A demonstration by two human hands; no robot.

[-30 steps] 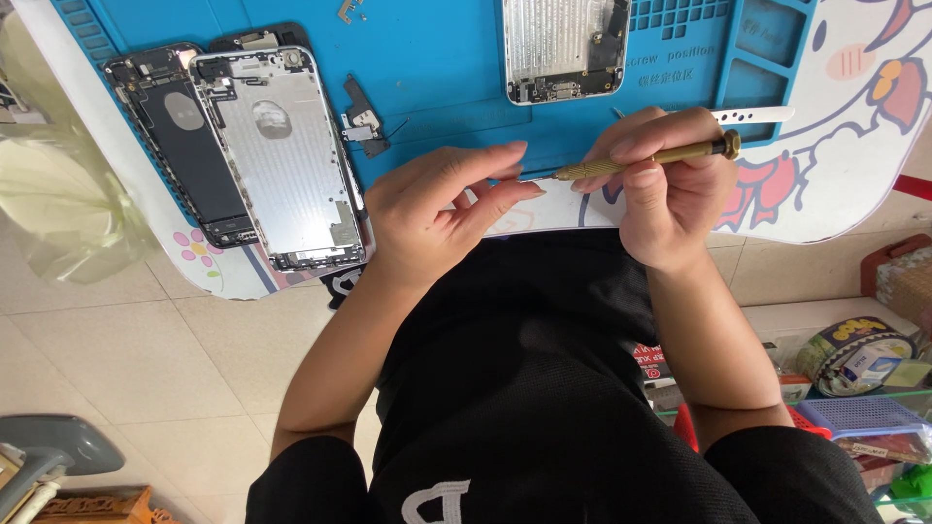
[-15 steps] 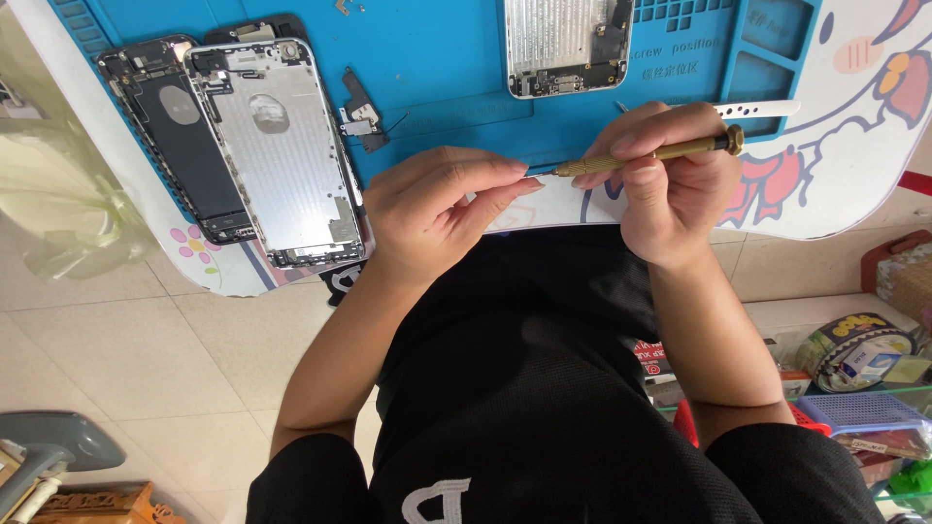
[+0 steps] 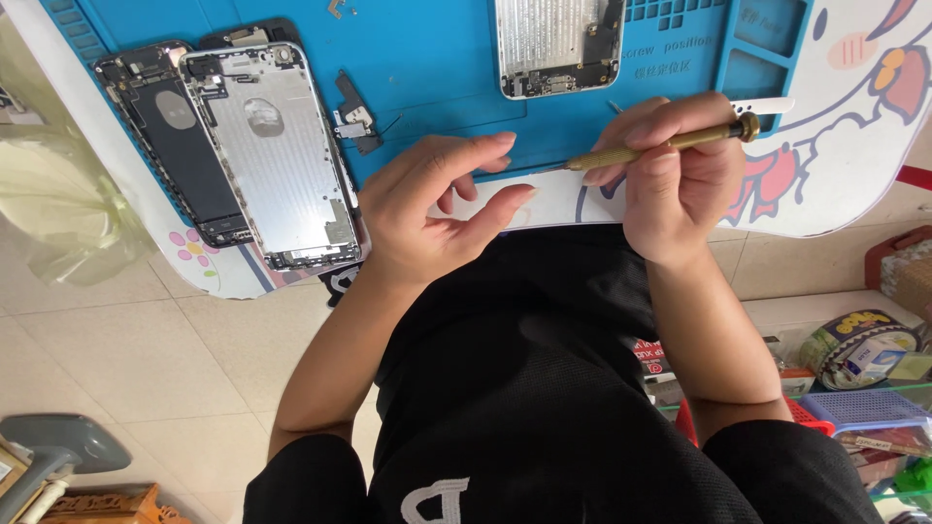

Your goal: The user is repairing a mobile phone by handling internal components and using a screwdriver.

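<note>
Screwdriver (image 3: 660, 146), brass handle: gripped in closed right hand (image 3: 680, 184) over bench (image 3: 854, 165) edge, long axis level, tip pointing left toward left hand (image 3: 437, 209), whose fingers curl loosely, holding nothing visible.

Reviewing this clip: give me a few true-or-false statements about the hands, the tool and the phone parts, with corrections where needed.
1. The right hand holds a brass-handled screwdriver. True.
2. The left hand grips the silver phone housing. False: it is beside the housing, fingers toward the screwdriver tip.
3. The blue work mat lies on the floor. False: it lies on a white table with cartoon print.
4. A second silver housing lies at the mat's top edge. True.
5. A black phone frame lies left of the silver housing. True.
</note>
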